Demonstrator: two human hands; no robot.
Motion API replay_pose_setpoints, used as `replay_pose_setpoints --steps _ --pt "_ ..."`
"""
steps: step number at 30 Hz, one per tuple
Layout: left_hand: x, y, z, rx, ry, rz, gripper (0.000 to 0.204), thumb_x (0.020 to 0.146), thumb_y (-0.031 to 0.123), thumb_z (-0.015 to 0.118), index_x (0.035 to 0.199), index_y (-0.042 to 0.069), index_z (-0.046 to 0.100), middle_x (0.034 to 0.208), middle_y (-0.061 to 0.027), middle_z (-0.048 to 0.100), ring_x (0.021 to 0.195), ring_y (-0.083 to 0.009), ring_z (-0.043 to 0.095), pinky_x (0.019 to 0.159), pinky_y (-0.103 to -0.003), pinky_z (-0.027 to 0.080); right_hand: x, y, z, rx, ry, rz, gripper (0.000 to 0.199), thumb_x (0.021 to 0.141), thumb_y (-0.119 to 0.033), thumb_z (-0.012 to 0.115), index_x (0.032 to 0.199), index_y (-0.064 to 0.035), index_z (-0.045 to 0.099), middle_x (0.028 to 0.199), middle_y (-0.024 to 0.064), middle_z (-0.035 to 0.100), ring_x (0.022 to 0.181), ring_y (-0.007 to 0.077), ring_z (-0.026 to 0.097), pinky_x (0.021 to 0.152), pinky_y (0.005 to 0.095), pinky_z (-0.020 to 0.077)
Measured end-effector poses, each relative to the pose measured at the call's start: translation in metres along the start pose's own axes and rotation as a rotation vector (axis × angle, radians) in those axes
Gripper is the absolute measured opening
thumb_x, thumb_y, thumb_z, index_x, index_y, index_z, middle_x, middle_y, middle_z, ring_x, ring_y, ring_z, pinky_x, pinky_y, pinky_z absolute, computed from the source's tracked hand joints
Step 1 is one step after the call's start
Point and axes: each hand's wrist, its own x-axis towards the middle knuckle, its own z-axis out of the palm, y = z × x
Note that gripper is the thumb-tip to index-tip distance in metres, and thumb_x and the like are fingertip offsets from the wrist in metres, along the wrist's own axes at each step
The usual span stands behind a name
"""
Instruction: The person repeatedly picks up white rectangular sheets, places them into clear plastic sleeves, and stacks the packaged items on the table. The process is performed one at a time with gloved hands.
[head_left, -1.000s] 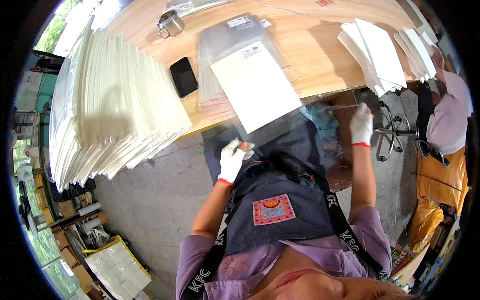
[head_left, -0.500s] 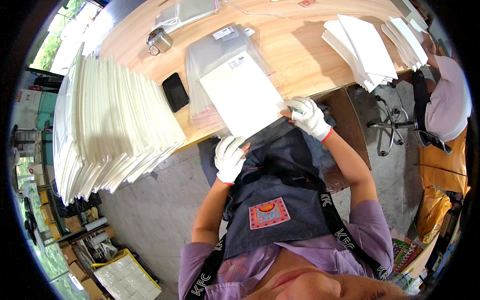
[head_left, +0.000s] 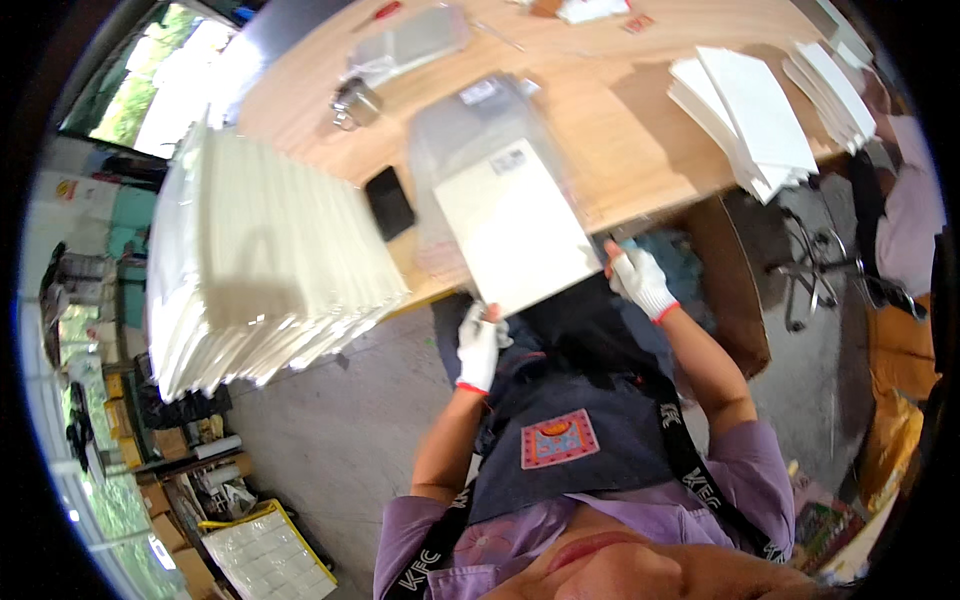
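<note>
the left gloved hand [head_left: 482,345] pinches a flat, rectangular cream board [head_left: 520,235] by its corner; the right gloved hand [head_left: 642,282] is beside another corner, its grip unclear. the board overhangs the wood-grained table's [head_left: 625,145] near edge, across glossy transparent sleeves [head_left: 440,140].

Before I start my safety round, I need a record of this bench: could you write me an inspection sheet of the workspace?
Surface: wooden table, pale top.
Job's things: cream sheet, label near its far end, over clear sleeves; cream stack at left.
Clutter: phone, metal mug.
Hands: left hand at the sheet's near-left corner, right hand by its near-right corner; both gloved, grip unclear.
Cables: nothing seen.
Surroundings: another person and wheeled chair at right.
</note>
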Motion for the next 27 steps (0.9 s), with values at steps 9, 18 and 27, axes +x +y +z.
replay_pose_setpoints --steps 9,18,27 --pt "-0.080 0.193 -0.003 0.824 -0.142 0.739 0.022 0.087 0.028 0.052 0.082 0.007 0.048 0.070 -0.0145 0.052 0.068 -0.0361 0.054 0.056 -0.041 0.041 -0.021 -0.044 0.037 0.806 -0.387 -0.079 0.026 0.092 -0.031 0.049 0.095 -0.0058 0.056 0.071 0.0011 0.057 0.054 0.0104 0.052 0.043 0.0238 0.0397" --pt "-0.154 0.318 -0.126 0.498 0.581 1.004 0.028 0.089 0.028 0.050 0.097 0.002 0.057 0.089 -0.0074 0.058 0.081 -0.0179 0.057 0.071 -0.029 0.045 -0.059 -0.313 0.080 0.434 -0.593 -0.722 0.033 0.089 -0.036 0.053 0.075 -0.0067 0.058 0.052 -0.0047 0.044 0.042 0.0039 0.036 0.038 0.0206 0.0257" --pt "-0.132 0.317 -0.234 0.734 0.527 0.928 0.034 0.093 0.025 0.044 0.116 0.003 0.055 0.110 -0.0085 0.059 0.099 -0.0140 0.053 0.088 -0.023 0.037 -0.054 -0.397 0.143 -0.102 -0.731 -0.621 0.035 0.088 -0.035 0.052 0.069 -0.0053 0.056 0.054 0.0053 0.054 0.038 0.0118 0.045 0.035 0.0262 0.0351"
